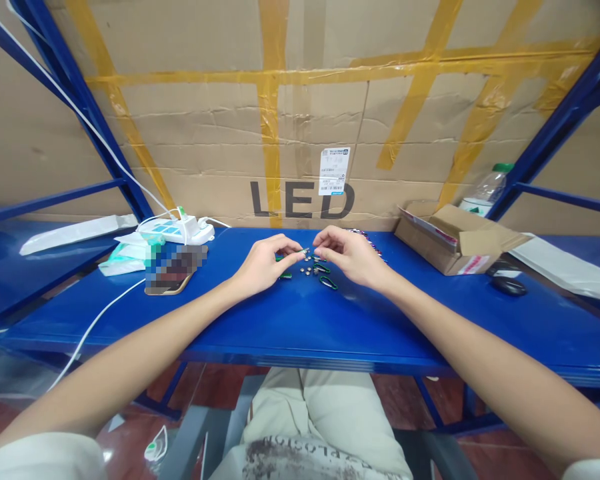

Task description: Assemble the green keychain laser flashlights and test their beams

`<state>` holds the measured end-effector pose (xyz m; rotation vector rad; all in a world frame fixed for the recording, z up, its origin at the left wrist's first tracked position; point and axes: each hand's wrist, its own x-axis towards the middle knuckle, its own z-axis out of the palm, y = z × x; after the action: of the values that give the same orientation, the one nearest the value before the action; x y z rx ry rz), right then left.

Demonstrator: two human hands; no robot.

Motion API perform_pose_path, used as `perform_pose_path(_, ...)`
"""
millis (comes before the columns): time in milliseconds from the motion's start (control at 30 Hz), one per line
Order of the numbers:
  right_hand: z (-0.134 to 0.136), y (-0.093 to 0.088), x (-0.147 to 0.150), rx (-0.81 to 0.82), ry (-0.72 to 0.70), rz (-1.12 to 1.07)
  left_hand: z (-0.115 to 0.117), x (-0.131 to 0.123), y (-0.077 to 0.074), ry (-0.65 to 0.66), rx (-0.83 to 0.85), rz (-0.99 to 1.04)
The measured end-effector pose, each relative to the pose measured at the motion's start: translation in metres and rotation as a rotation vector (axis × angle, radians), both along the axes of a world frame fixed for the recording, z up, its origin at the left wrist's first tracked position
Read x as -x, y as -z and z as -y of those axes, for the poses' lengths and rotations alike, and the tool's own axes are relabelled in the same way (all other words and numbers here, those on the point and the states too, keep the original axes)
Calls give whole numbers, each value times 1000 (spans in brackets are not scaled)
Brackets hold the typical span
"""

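My left hand (265, 265) is over the middle of the blue table, thumb and forefinger pinched on a small metal piece (306, 252). Facing it, my right hand (349, 257) has its thumb and fingertips drawn together close to that same piece. What the right fingertips grip is too small to make out. Just below the fingertips lie several small round metal pieces (307, 271). Green carabiner-like clips (329, 283) rest beside them, under the right hand. Another green item (285, 276) shows partly beneath the left hand.
Several shiny reddish-purple pieces (367, 239) lie behind my right hand. An open cardboard box (450, 240), a black mouse (509, 285) and a bottle (487, 187) are at right. On the left are a phone (177, 270), a power strip (175, 230) and a white cable (93, 327).
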<state>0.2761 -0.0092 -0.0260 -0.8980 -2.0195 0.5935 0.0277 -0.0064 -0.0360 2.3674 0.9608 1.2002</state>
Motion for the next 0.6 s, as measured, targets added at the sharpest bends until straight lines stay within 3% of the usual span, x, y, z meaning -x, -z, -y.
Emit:
perform_pose_path(133,-4,0,-7,-131,69,267,0,1,-3,-50,43,36)
perform_pose_path(267,-10,5,-12,-205,84,472,0,1,-5,-2,175,96)
perform_pose_path(600,-15,17,-13,-232,120,534,-3,2,-11,180,581,295)
